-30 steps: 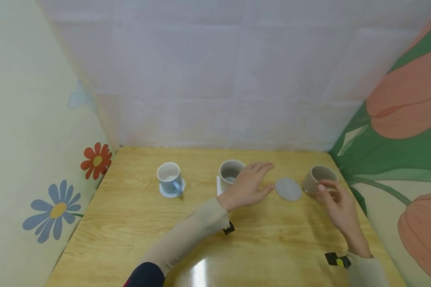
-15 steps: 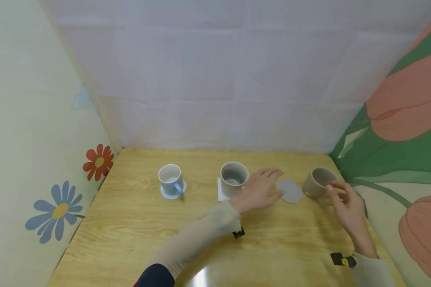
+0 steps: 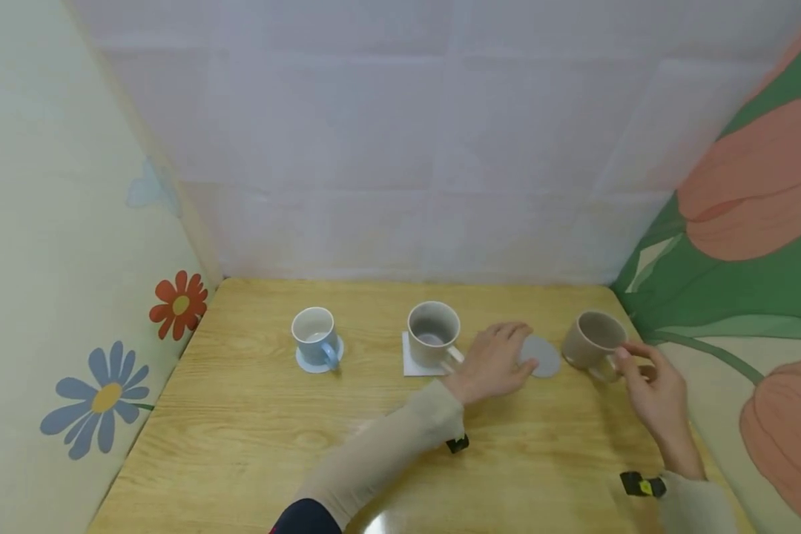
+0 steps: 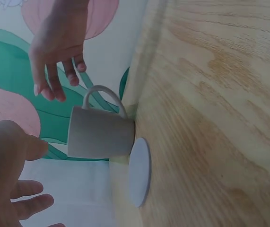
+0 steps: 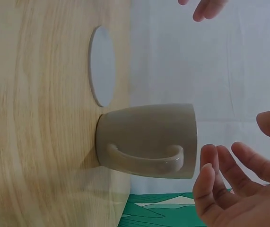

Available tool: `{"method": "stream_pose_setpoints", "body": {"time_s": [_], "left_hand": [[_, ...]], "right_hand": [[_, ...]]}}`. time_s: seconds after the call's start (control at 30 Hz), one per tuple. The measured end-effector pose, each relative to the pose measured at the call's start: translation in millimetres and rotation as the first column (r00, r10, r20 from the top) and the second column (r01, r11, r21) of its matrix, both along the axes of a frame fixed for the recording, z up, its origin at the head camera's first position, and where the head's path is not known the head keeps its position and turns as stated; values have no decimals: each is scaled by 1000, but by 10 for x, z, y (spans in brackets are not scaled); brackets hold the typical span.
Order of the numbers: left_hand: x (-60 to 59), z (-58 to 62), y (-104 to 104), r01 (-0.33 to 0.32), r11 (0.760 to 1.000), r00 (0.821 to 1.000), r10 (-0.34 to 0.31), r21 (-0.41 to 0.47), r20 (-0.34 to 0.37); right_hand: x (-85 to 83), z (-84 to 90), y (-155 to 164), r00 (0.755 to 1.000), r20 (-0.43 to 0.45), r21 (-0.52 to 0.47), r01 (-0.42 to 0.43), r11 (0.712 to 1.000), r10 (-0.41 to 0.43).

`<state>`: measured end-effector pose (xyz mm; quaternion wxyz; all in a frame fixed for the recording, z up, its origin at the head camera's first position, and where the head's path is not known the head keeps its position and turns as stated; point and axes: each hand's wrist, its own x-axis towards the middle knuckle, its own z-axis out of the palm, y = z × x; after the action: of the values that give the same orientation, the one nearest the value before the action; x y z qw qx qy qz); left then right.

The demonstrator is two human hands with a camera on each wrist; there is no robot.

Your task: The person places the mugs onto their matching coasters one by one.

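At the right of the table, a beige-grey mug (image 3: pixel 581 348) stands upright with its handle towards the near side. My right hand (image 3: pixel 657 389) is beside it, fingers loosely bent; in the right wrist view, a small gap separates the fingertips (image 5: pixel 209 153) from the mug's rim. A round grey coaster (image 3: pixel 544 357) lies flat just left of this mug. My left hand (image 3: pixel 494 363) hovers over the coaster's left edge in the head view, fingers spread and holding nothing. Seen from the left wrist, the mug (image 4: pixel 99 135) stands beyond the coaster (image 4: pixel 139 172).
Left of my left hand, a larger grey-white mug (image 3: pixel 429 348) stands on a square white coaster (image 3: pixel 410 365). Farther left, a blue-and-white mug (image 3: pixel 314 341) sits on a round pale blue coaster (image 3: pixel 315 368). A white cloth (image 3: pixel 400 148) hangs behind the wooden table (image 3: pixel 240 415).
My left hand has moved right, from in front of the middle mug to the grey coaster. My right hand has shifted slightly right, showing more of the right mug's handle. The mugs stay put.
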<state>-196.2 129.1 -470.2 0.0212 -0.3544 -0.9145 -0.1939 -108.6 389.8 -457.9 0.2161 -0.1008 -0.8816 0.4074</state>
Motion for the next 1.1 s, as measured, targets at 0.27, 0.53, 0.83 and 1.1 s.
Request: {"method": "stream_pose_setpoints", "body": {"time_s": [0.27, 0.53, 0.83, 1.1], "left_hand": [[27, -122, 35, 16, 1000, 998, -17, -21, -61], [28, -170, 133, -18, 1000, 999, 17, -6, -51], [-26, -228, 234, -51, 999, 999, 51, -3, -7], [-70, -338, 329, -71, 997, 997, 71, -15, -13]], "right_hand": [[-34, -77, 52, 999, 34, 10, 30, 999, -30], [-23, -183, 94, 994, 102, 4, 47, 999, -48], [-50, -259, 114, 993, 99, -39, 76, 996, -71], [-52, -331, 148, 983, 158, -53, 101, 994, -91]]}}
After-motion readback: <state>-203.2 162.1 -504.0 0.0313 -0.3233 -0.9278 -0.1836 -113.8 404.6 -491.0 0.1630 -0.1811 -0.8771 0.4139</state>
